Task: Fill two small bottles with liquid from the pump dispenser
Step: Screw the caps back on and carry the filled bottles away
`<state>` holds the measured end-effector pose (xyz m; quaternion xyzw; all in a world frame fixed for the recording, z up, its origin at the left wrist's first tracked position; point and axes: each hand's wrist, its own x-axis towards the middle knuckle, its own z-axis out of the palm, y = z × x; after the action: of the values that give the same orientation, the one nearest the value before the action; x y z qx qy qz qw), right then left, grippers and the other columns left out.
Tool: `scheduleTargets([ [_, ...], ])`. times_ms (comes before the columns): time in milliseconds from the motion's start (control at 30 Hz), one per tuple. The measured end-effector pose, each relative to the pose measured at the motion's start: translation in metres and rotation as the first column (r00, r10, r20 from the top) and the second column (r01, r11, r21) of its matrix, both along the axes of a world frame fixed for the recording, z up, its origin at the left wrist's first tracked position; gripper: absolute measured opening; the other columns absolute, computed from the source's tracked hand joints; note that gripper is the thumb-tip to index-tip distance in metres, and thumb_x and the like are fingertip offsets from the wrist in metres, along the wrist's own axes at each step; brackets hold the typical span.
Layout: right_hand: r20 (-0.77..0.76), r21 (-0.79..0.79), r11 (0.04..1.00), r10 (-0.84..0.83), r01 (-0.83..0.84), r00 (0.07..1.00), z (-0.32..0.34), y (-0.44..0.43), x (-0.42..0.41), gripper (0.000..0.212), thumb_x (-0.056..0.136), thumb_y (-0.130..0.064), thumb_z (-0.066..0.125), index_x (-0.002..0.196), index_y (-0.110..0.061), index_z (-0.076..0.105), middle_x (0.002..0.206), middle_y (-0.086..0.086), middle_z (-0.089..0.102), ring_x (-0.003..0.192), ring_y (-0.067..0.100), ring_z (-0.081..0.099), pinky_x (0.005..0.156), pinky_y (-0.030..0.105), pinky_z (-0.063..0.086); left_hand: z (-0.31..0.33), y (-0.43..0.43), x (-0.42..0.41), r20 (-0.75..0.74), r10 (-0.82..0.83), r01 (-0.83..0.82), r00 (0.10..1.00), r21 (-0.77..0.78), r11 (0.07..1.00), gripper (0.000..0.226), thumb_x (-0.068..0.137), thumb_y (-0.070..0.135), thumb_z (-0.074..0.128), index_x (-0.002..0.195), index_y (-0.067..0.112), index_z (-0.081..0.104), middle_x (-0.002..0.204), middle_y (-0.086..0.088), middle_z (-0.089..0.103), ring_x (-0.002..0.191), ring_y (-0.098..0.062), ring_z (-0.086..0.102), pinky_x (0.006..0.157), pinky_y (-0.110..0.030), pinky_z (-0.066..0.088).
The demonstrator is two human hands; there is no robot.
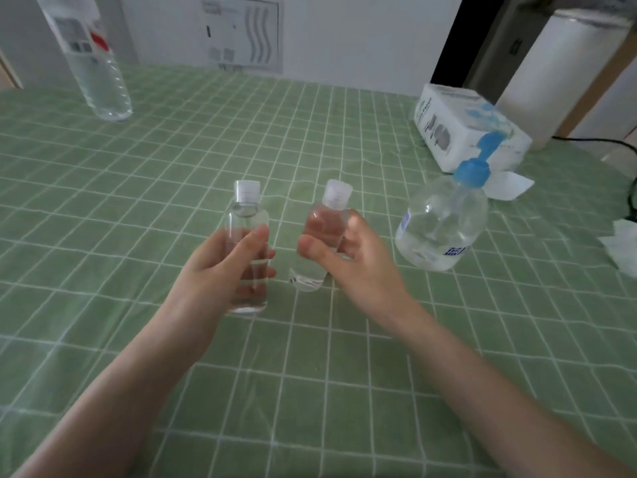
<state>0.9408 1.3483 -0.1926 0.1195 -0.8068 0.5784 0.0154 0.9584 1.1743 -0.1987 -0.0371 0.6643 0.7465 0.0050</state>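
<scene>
Two small clear bottles with translucent flip caps are at the middle of the green checked tablecloth (138,201). My left hand (220,267) grips the left small bottle (246,219) upright, fingers curled round its body. The right small bottle (327,222) is held by my right hand (348,253) and leans slightly to the right. Both caps are on, and clear liquid shows in both. The pump dispenser (444,222), a round clear bottle with a blue pump head, stands just right of my right hand, apart from it.
A large clear water bottle (93,63) stands at the back left. A white box (465,129) lies behind the dispenser, with a white cylinder (558,74) beyond it. Crumpled tissue (620,250) and a black cable (599,143) lie at the right edge.
</scene>
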Motion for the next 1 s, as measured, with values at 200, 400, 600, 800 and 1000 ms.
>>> scheduleTargets([
  [200, 0.114, -0.119, 0.993, 0.011, 0.003, 0.993, 0.001, 0.006, -0.015, 0.031, 0.074, -0.051, 0.062, 0.1, -0.038, 0.054, 0.096, -0.035, 0.065, 0.091, -0.013, 0.063, 0.072, 0.0, 0.046, -0.007, -0.006, -0.016, 0.034, -0.066, 0.064, 0.997, 0.068, 0.996, 0.032, 0.064, 0.057, 0.072, 0.084, 0.033, 0.071, 0.084, 0.005, 0.072, 0.075, -0.015, 0.07, 0.058, -0.027, 0.053],
  [400, 0.318, -0.196, 0.979, 0.006, 0.059, 0.948, 0.035, 0.011, -0.004, 0.034, 0.074, -0.039, 0.067, 0.106, -0.031, 0.057, 0.097, -0.023, 0.071, 0.09, -0.006, 0.068, 0.073, 0.006, 0.05, 0.03, -0.008, -0.008, 0.155, -0.122, 0.11, 0.98, 0.082, 0.99, 0.037, 0.069, 0.055, 0.058, 0.099, 0.036, 0.067, 0.087, 0.006, 0.07, 0.081, -0.015, 0.069, 0.067, -0.028, 0.053],
  [600, 0.475, -0.25, 0.959, 0.0, 0.135, 0.88, 0.1, 0.025, 0.032, 0.027, 0.079, -0.032, 0.07, 0.104, -0.029, 0.061, 0.095, -0.014, 0.072, 0.092, 0.001, 0.069, 0.071, 0.01, 0.052, 0.097, -0.02, 0.029, 0.273, -0.099, 0.07, 0.957, 0.116, 0.991, 0.037, 0.072, 0.057, 0.057, 0.1, 0.036, 0.067, 0.087, 0.005, 0.071, 0.082, -0.016, 0.07, 0.071, -0.031, 0.052],
  [800, 0.583, -0.265, 0.943, -0.011, 0.203, 0.813, 0.139, 0.035, 0.082, 0.05, 0.077, -0.039, 0.07, 0.118, -0.015, 0.056, 0.098, -0.008, 0.073, 0.096, 0.008, 0.069, 0.076, 0.018, 0.055, 0.128, -0.024, 0.074, 0.355, -0.05, -0.013, 0.934, 0.173, 0.985, 0.05, 0.065, 0.064, 0.067, 0.1, 0.029, 0.069, 0.084, 0.002, 0.068, 0.08, -0.017, 0.067, 0.074, -0.034, 0.053],
  [1000, 0.685, -0.318, 0.865, -0.074, 0.389, 0.725, 0.125, 0.055, 0.133, 0.042, 0.063, -0.039, 0.081, 0.102, -0.032, 0.067, 0.095, -0.001, 0.074, 0.091, 0.015, 0.071, 0.084, 0.043, 0.055, 0.117, -0.018, 0.12, 0.423, -0.004, -0.064, 0.906, 0.146, 0.987, 0.027, 0.082, 0.046, 0.059, 0.098, 0.027, 0.068, 0.082, 0.003, 0.068, 0.082, -0.019, 0.065, 0.078, -0.037, 0.052],
])
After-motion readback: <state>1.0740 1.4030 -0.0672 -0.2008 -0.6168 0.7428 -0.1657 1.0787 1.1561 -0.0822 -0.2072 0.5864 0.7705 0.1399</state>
